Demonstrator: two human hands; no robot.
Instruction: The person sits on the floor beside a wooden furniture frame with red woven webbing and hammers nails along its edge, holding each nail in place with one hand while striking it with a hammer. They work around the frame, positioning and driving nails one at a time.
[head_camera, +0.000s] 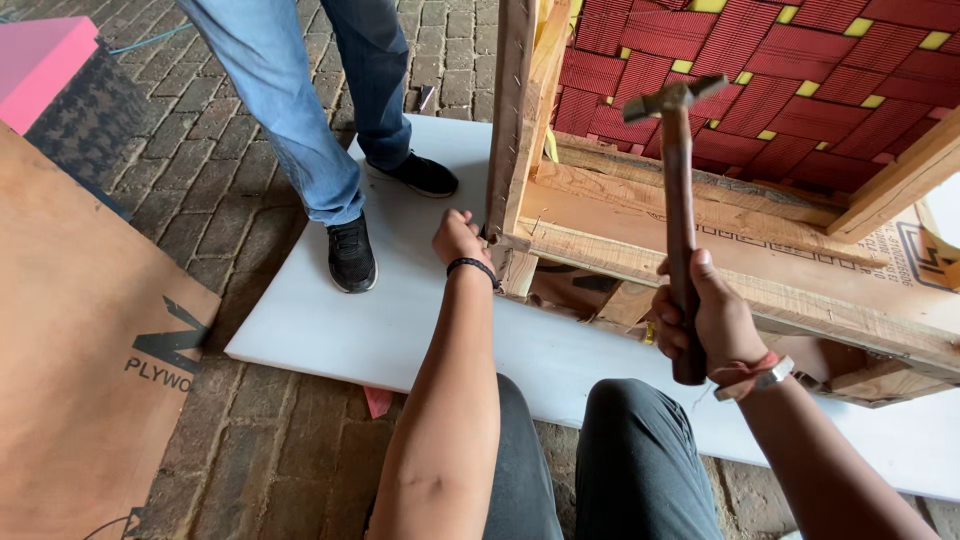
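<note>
Fingers of right hand wrapped tight round raised hammer, low on stiff wooden handle; head-heavy, likely best gripped there. Left hand pinched at wooden frame corner, contents unclear. Beyond: white board, another person's black shoes.

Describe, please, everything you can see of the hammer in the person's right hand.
The hammer has a long, dark brown wooden handle and a small, worn metal head with a flat face on one side and a claw-like end on the other. It stands nearly upright, head uppermost, raised in front of the red and yellow woven webbing of the wooden frame. The right hand grips the handle near its lower end; nothing else touches it.
</note>
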